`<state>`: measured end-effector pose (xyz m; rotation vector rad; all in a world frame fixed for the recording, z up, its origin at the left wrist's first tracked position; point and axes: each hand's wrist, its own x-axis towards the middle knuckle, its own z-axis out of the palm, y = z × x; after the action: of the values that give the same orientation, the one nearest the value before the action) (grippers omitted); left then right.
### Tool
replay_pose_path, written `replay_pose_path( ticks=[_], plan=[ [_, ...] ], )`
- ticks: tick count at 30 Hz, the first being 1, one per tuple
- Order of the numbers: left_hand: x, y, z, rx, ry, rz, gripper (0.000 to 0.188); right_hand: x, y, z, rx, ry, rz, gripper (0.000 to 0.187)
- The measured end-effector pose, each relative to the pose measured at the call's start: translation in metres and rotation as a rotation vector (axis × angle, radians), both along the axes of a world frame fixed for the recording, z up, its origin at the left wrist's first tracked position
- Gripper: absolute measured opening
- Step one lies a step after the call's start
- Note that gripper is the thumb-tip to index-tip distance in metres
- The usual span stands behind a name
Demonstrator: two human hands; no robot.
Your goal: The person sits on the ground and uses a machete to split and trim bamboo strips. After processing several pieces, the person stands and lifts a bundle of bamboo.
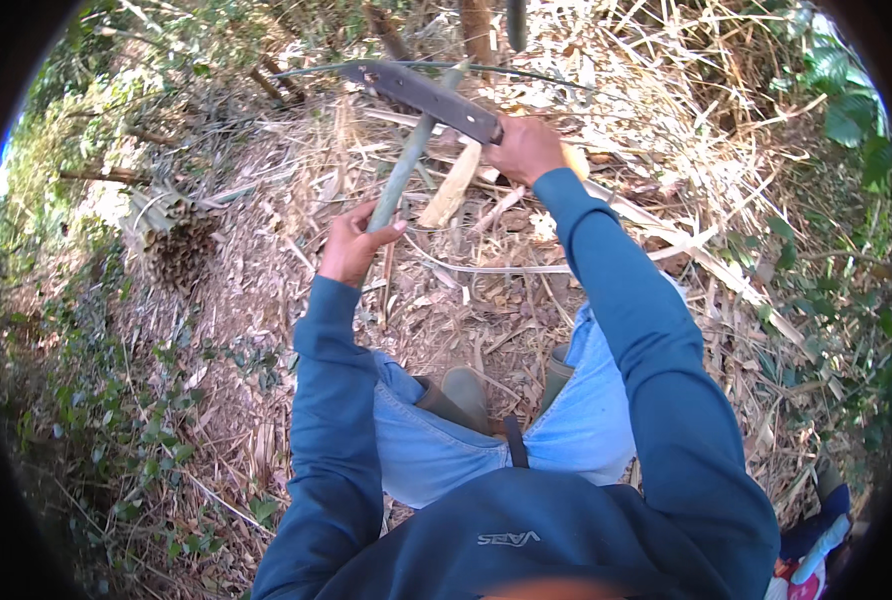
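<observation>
My left hand (354, 245) is closed around the lower end of a green stick, seemingly bamboo (402, 172), which slants up and away to the right. In my right hand (526, 150) is the handle end of a machete (421, 95) with a broad dark blade. The blade lies across the upper part of the stick, pointing up and left. They overlap there; whether the edge bites into the stick cannot be told. A pale split piece of wood (453, 187) shows just below the blade, between my hands.
A tied bundle of cut sticks (174, 240) lies on the left. Wooden stakes (476, 32) rise at the far side, near a thin green strip (551, 80). A pale curved strip (511, 268) crosses the littered ground before my boots (463, 395). Leafy plants (851, 115) border the right.
</observation>
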<state>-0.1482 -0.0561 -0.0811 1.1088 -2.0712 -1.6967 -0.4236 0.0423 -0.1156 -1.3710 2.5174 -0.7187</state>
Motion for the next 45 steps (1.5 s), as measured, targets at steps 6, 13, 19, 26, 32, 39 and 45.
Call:
replay_pose_path(
  ticks=[6, 13, 19, 26, 32, 39, 45],
  plan=[
    [0.022, -0.02, -0.022, 0.182, -0.049, 0.095, 0.039, 0.001, 0.014, 0.006, -0.052, -0.03, 0.234, 0.035],
    [0.002, -0.026, -0.026, 0.242, 0.047, -0.021, 0.04, 0.001, 0.027, -0.004, -0.061, -0.108, -0.008, 0.029],
    [-0.019, -0.021, -0.02, 0.274, 0.045, -0.006, 0.039, 0.006, 0.046, 0.03, -0.025, -0.39, -0.101, 0.037],
    [-0.05, -0.012, -0.024, 0.414, 0.123, 0.04, 0.046, 0.02, 0.056, 0.035, -0.062, -0.485, -0.088, 0.038],
    [-0.054, -0.007, -0.029, 0.464, 0.085, 0.012, 0.051, 0.029, 0.064, 0.04, -0.264, -0.855, -0.087, 0.038],
    [-0.052, 0.004, -0.028, 0.5, 0.145, -0.035, 0.051, 0.018, 0.059, 0.048, -0.435, -1.028, -0.074, 0.034],
    [-0.066, 0.019, -0.018, 0.521, 0.213, 0.05, 0.049, -0.002, 0.073, 0.036, -0.429, -0.908, -0.052, 0.043]
  ],
)
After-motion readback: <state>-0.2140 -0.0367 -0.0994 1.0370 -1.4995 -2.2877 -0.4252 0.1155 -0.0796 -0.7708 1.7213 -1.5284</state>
